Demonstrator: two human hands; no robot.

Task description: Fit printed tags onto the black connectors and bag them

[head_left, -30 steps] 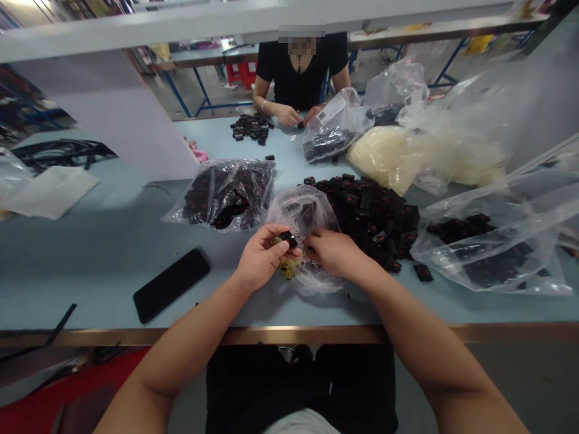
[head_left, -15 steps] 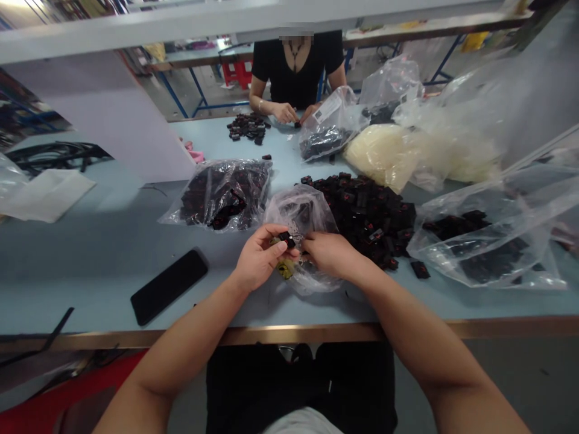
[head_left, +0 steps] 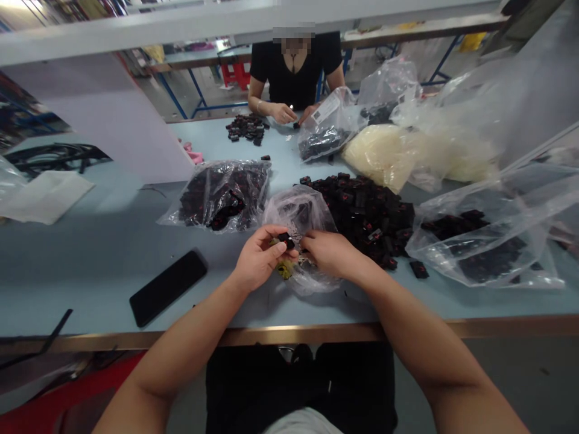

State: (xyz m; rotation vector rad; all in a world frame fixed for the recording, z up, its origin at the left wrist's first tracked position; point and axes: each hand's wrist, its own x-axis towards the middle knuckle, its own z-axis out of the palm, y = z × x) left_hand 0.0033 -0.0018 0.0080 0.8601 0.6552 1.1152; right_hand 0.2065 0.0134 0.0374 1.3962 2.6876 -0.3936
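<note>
My left hand pinches a small black part with a red mark between thumb and fingers. My right hand is closed right beside it, fingertips meeting the part over a small clear plastic bag; what those fingers hold is hidden. Something yellowish shows under my left hand. Just right of the hands lies a loose heap of black parts on the light blue table.
A black phone lies left of my hands, a filled clear bag of black parts behind it. More clear bags and a cream-coloured bag sit right. Across the table a person in black handles parts beside a small pile.
My hands have stayed together over the small bag with only slight finger movement on the black part. The view has shifted a little.
</note>
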